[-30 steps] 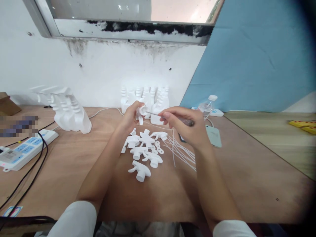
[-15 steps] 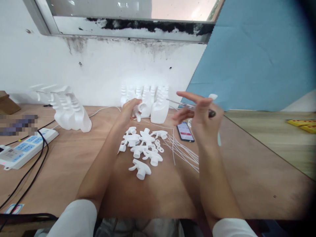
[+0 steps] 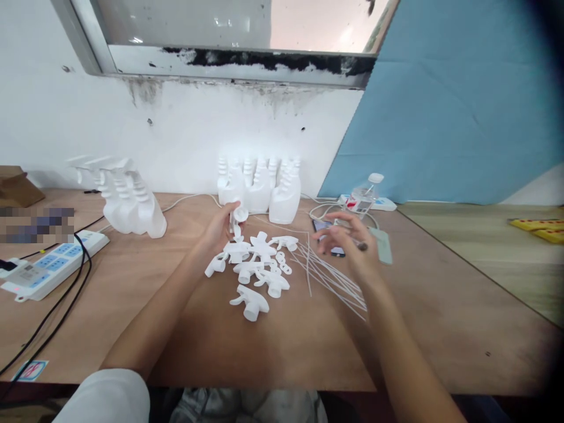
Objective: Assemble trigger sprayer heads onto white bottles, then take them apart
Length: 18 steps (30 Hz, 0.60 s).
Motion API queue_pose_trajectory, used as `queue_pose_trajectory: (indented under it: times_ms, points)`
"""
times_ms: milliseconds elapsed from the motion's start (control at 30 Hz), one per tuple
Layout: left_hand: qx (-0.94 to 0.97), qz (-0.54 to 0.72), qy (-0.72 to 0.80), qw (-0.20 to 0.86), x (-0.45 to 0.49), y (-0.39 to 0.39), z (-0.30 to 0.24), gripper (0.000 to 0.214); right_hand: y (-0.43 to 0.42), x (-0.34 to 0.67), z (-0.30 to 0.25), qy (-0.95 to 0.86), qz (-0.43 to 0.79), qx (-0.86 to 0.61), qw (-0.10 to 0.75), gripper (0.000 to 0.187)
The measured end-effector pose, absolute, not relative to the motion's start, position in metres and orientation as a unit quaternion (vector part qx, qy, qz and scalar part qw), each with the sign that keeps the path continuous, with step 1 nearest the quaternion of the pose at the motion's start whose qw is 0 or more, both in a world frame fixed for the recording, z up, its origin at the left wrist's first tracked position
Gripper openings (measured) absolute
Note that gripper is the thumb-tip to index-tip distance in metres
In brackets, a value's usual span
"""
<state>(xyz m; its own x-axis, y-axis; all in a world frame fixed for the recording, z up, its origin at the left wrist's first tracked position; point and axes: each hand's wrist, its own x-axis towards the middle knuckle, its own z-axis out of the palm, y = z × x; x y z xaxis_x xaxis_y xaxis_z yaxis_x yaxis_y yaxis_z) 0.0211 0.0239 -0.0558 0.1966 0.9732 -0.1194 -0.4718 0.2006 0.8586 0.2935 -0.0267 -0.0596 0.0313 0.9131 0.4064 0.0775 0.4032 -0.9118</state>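
Note:
My left hand [image 3: 218, 228] is closed around a white trigger spray head [image 3: 240, 215], its round collar facing me. Just below it lies a pile of more spray heads [image 3: 263, 249], with small white ring washers [image 3: 282, 258] at the pile's right side. My right hand [image 3: 348, 238], blurred, hovers over the phone [image 3: 338, 251] and grips a slim tool, whose dark end [image 3: 362, 247] sticks out by the palm. The tool's kind is unclear, and its tip is lost in the blur. Thin white tubes [image 3: 330, 276] lie under and left of that hand.
White spray bottles [image 3: 285, 197] stand against the wall. Another group, with spray heads fitted [image 3: 132, 205], leans at the left. A power strip [image 3: 55, 264] with black cables lies far left. At the right are a clear bottle [image 3: 359, 200] and a pale green flat object [image 3: 382, 245].
My left hand has come down and slightly left with the spray head. My right hand has lowered with the tool, uncovering the clear bottle behind it.

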Motion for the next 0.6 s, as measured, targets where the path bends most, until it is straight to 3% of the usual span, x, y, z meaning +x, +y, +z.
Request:
queue_pose_trajectory:
  times_ms: [267, 600]
  points:
    - [0.396, 0.518, 0.383, 0.655, 0.015, -0.004, -0.114, 0.035, -0.047, 0.233, -0.082, -0.653, 0.447, -0.347, 0.503, 0.020]
    - [0.481, 0.506, 0.445, 0.561, 0.018, -0.013, -0.119, 0.039, -0.051, 0.218, -0.101, -0.727, 0.321, -0.381, 0.472, 0.015]
